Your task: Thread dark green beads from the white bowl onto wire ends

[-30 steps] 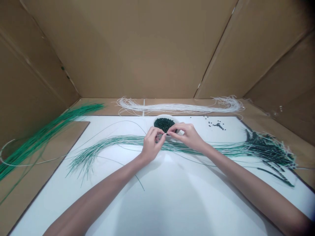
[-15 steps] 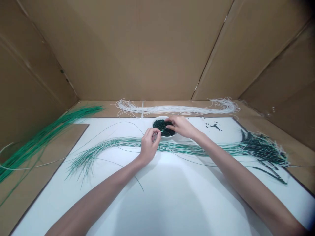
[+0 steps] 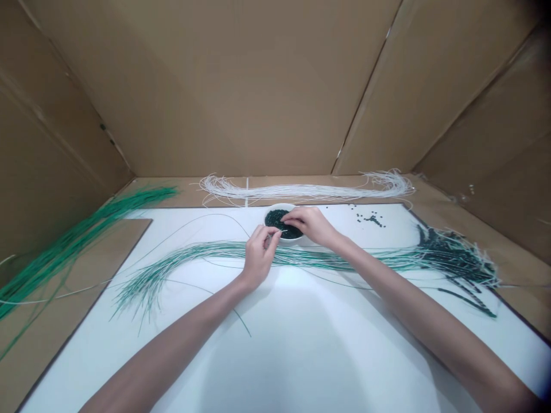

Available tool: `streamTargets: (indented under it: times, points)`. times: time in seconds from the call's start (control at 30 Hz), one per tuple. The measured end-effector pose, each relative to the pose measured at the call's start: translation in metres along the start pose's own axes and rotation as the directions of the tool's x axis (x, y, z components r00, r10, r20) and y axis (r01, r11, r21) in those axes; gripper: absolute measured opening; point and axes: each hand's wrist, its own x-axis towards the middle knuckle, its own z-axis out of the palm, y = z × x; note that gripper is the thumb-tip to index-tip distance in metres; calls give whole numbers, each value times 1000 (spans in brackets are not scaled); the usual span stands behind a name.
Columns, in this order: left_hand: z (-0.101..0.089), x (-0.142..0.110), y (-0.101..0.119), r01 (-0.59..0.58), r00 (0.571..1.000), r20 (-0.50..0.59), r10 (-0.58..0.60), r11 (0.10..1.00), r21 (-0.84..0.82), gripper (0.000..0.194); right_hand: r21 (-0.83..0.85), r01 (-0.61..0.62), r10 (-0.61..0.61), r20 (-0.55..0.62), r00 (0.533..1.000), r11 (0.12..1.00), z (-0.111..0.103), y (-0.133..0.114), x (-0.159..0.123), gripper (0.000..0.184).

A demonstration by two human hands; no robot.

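Observation:
A white bowl [image 3: 294, 240] of small dark green beads [image 3: 274, 218] stands near the board's far edge. My left hand [image 3: 258, 254] is closed at its near left side, pinching a thin strand [image 3: 283, 231] whose pale tip points over the beads. From behind this hand a thin green strand [image 3: 215, 215] arcs off to the left; whether it is the same one I cannot tell. Above the bowl's right part my right hand [image 3: 310, 224] has thumb and fingertips pressed together. Anything in that pinch is too small to make out.
A long bundle of green and white strands [image 3: 206, 248] crosses the white board, ending in a dark beaded cluster [image 3: 456, 255] at right. White strands [image 3: 301, 190] lie behind, green strands [image 3: 99, 229] at left. Loose beads [image 3: 373, 219] are scattered right of the bowl. Cardboard walls [image 3: 241, 86] enclose the board.
My right hand has moved slightly left over the bowl, and its thumb and fingers have come together. The left hand keeps its pinch on the strand. The whole view has shifted a little.

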Motion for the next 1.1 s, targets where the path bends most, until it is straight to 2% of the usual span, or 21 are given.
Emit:
streamTargets:
  times: [0.07, 0.13, 0.23, 0.33, 0.43, 0.67, 1.1]
  points:
    - [0, 0, 0, -11, 1000, -10, 11, 1000, 4, 15, 162, -41, 51, -59, 997, 986, 0, -3, -8, 16]
    - [1, 0, 0, -25, 999, -26, 25, 1000, 7, 14, 338, -107, 149, -103, 983, 935, 1, -8, -16, 15]
    - [2, -1, 0, -69, 996, -59, 69, 998, 7, 12, 613, -189, 296, -77, 952, 767, 3, -16, -24, 17]
    - [3, -2, 0, -128, 989, -78, 128, 992, 14, 10, 748, -223, 358, -21, 934, 626, 3, -21, -29, 19]
    - [3, -3, -1, -177, 981, -79, 179, 984, 34, 8, 772, -238, 378, -3, 926, 589, 1, -24, -30, 18]
    - [3, -3, 0, -231, 967, -105, 234, 972, 41, 5, 748, -241, 352, 10, 936, 618, 1, -23, -31, 19]
    - [3, -3, 0, -261, 960, -96, 264, 964, 51, 5, 752, -234, 374, -18, 927, 616, 3, -23, -31, 18]
